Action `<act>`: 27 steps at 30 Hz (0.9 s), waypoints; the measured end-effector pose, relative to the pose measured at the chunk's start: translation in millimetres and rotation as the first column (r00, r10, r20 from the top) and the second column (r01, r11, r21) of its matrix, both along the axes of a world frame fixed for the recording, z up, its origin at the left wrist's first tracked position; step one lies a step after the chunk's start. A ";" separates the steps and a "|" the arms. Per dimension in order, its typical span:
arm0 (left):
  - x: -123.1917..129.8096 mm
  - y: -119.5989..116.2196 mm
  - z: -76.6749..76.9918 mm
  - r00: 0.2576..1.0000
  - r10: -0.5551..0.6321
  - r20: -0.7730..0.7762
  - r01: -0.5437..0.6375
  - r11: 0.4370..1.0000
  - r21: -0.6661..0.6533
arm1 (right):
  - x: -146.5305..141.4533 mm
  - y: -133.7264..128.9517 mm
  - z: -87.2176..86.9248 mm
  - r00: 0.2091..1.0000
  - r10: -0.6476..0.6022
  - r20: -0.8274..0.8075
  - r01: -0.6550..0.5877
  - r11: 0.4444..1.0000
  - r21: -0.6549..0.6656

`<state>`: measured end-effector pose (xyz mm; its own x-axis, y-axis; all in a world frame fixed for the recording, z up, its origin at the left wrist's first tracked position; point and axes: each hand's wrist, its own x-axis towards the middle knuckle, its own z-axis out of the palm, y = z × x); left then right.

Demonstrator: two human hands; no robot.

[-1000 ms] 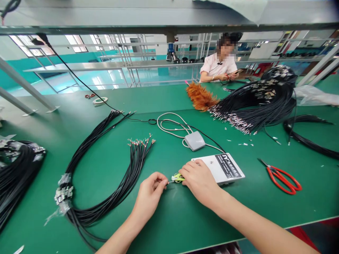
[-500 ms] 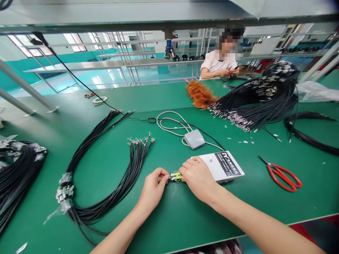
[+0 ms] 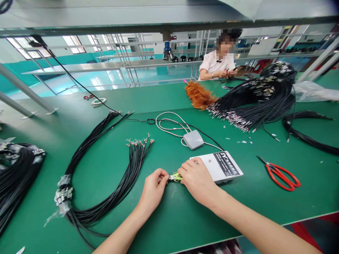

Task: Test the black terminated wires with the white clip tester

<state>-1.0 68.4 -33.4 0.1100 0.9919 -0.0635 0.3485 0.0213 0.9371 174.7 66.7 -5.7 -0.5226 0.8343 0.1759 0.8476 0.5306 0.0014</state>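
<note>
My left hand is closed in a pinch on the end of a black cable; most of that cable is hidden by the fingers. Its tip meets a yellow-green clip at the front of a flat white machine with a black label. My right hand lies over the machine's near left corner, thumb and fingertips closed on the clip. Left of my hands curves a bundle of black cables, their stripped ends fanned out and their middle wrapped in plastic with metal connectors.
Red-handled scissors lie at right. Behind the machine sit a grey pedal with its coiled cord, an orange feather duster and a large cable pile. More cables lie far left. A co-worker sits opposite.
The whole view has shifted slightly. Both hands keep their places at the clip, and the white piece at the clip appears to have turned a little.
</note>
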 end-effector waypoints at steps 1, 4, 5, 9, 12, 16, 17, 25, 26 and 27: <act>-0.1 0.0 0.1 1.000 -0.002 -0.003 0.002 1.000 0.002 | -0.2 -0.4 0.2 1.000 -0.003 0.000 0.003 1.000 0.002; -0.3 -0.1 0.6 1.000 -0.006 -0.012 0.006 1.000 0.008 | -0.6 -0.8 1.2 1.000 -0.008 -0.002 0.008 1.000 0.007; -0.3 -0.1 0.8 1.000 -0.007 -0.015 0.007 1.000 0.010 | -0.5 -0.8 1.3 1.000 -0.009 -0.002 0.009 1.000 0.009; 0.1 -0.5 1.4 1.000 -0.006 -0.024 0.006 1.000 0.010 | -0.1 -0.2 -0.7 1.000 -0.008 -0.007 0.008 1.000 0.015; 0.5 -0.5 1.9 0.999 -0.007 -0.032 0.007 1.000 0.006 | -1.5 0.0 -1.2 1.000 -0.005 -0.017 0.005 1.000 0.012; 0.6 -0.2 3.0 0.998 -0.017 -0.053 0.018 1.000 0.002 | 1.0 -4.0 7.1 0.999 0.004 -0.054 -0.004 1.000 0.004; 0.5 -0.1 3.6 0.998 -0.020 -0.057 0.020 1.000 0.001 | 5.2 -6.9 10.0 0.995 0.010 -0.098 -0.008 1.000 0.017; -0.1 -1.2 7.0 0.999 -0.011 -0.045 0.011 1.000 0.002 | 71.1 -65.8 -5.8 0.818 -0.087 -0.568 0.298 0.910 0.289; 0.0 -1.3 6.7 0.999 -0.010 -0.044 0.010 1.000 0.002 | 72.9 -72.3 -11.2 0.825 -0.094 -0.557 0.293 0.914 0.280; 0.1 -1.3 6.2 0.999 -0.009 -0.044 0.009 1.000 0.001 | 72.2 -77.0 -16.0 0.836 -0.096 -0.540 0.280 0.922 0.269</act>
<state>-0.9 67.1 -27.2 0.1160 0.9910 -0.0669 0.3894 0.0166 0.9209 246.9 -10.3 -21.6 -0.1206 0.7528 0.6471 0.8577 0.4072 -0.3139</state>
